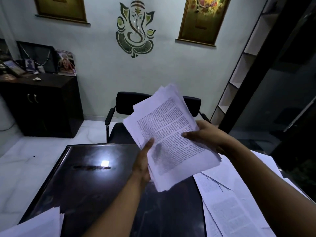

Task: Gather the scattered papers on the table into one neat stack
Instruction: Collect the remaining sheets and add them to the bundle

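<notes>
A thick, uneven bundle of printed white papers [168,134] is held up in the air above the dark glossy table [89,171]. My left hand [142,161] grips its lower left edge, thumb on the top sheet. My right hand [203,134] grips its right edge, thumb on the printed face. The sheets in the bundle are fanned and not aligned. More loose printed papers [227,202] lie spread on the table's right side under my right forearm. A few white sheets [39,224] lie at the near left corner.
A black armchair [130,106] stands at the far side of the table. A dark cabinet [42,103] with framed pictures is at the back left. White shelving [242,69] and a dark glass panel stand on the right. A ceiling light reflects off the tabletop.
</notes>
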### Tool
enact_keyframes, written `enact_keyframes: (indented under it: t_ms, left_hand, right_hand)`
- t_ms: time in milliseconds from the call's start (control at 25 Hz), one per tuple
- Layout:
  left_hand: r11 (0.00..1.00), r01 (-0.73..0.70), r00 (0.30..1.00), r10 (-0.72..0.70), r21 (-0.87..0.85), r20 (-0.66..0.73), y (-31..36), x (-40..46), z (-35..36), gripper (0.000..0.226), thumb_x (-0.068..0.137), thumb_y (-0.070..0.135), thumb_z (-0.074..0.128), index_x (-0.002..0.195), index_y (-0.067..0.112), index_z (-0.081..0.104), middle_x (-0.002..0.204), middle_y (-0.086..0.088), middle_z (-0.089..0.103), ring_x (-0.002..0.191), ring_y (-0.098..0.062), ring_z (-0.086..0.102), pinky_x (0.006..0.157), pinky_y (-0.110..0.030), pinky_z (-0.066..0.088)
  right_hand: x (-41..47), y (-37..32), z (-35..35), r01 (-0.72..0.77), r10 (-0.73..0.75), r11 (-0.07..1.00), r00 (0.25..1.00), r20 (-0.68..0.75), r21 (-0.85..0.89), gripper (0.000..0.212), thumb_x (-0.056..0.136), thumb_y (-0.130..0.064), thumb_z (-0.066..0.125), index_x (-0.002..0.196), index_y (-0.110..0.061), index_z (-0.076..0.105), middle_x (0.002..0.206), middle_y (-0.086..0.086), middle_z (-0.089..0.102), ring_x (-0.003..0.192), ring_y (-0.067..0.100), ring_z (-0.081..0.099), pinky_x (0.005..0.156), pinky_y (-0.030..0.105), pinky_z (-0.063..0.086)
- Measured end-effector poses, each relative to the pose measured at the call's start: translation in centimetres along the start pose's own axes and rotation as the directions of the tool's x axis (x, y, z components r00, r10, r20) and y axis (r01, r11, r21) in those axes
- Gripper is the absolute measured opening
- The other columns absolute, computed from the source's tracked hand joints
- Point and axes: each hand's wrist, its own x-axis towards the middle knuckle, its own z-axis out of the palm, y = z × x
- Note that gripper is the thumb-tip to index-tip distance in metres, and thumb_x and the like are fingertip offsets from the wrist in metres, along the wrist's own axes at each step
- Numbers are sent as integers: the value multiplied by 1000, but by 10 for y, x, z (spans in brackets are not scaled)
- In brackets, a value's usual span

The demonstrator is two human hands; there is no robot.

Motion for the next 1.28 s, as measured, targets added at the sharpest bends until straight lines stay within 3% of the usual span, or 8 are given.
enact_keyframes:
  t_ms: [160,360,480,600,760,880,1080,1280]
  left_hand:
    - [999,-26,997,29,-40,76,-19,-10,-2,73,59,38,96,120,13,66,115,-18,73,97,-34,72,79,-47,59]
    - [996,-89,989,87,9,120,-6,-5,-4,46,89,12,72,134,9,61,130,-20,68,117,-40,66,99,-59,53]
    - [990,-99,992,90,105,91,8,-7,-9,43,85,8,71,127,7,64,124,-19,71,105,-36,71,83,-48,61]
    - [996,-84,996,83,6,40,8,-9,-21,38,82,5,69,119,2,63,115,-19,73,96,-32,73,76,-41,62]
    - [977,-143,989,148,-161,23,9,-6,-11,43,93,10,61,135,3,57,132,-19,66,121,-35,64,99,-46,55]
    - [962,-227,972,233,-154,25,27,-4,14,43,97,15,57,140,12,55,136,-19,64,126,-39,58,110,-56,43]
    - [940,-320,945,326,-118,28,59,0,-4,46,96,10,62,141,10,54,135,-27,59,120,-43,56,103,-68,43]
    - [955,-284,956,289,-90,45,67,-12,-7,57,80,18,77,133,9,58,126,-21,63,112,-39,61,93,-56,53]
  right_hand:
    - [8,-14,-10,49,-62,989,995,-82,-141,12,94,-17,72,104,-10,72,98,6,79,86,18,77,78,36,63]
    - [9,-8,-2,51,-51,994,999,1,-101,13,93,-19,74,103,-10,73,96,4,80,83,18,77,73,30,61]
    - [10,-3,5,92,-84,995,985,-153,45,5,95,-12,69,99,-9,72,88,1,79,73,13,74,65,25,58]
    - [15,5,16,186,-86,953,922,-377,240,10,94,-9,70,103,-9,74,94,1,80,83,17,76,77,34,58]
    - [19,-2,48,308,-19,838,841,-541,449,13,94,-8,69,98,-20,74,97,-4,80,90,16,76,81,30,61]
    - [15,-13,78,273,-10,810,891,-454,518,13,94,-7,69,105,-13,71,95,-4,79,91,19,76,66,20,58]
    - [10,-47,18,330,-57,686,913,-404,649,26,97,-14,62,122,-7,68,99,5,80,84,21,76,63,29,60]
    - [-8,-105,-89,52,-13,922,995,-104,383,53,93,-44,62,131,-7,67,115,21,70,92,34,67,75,36,58]
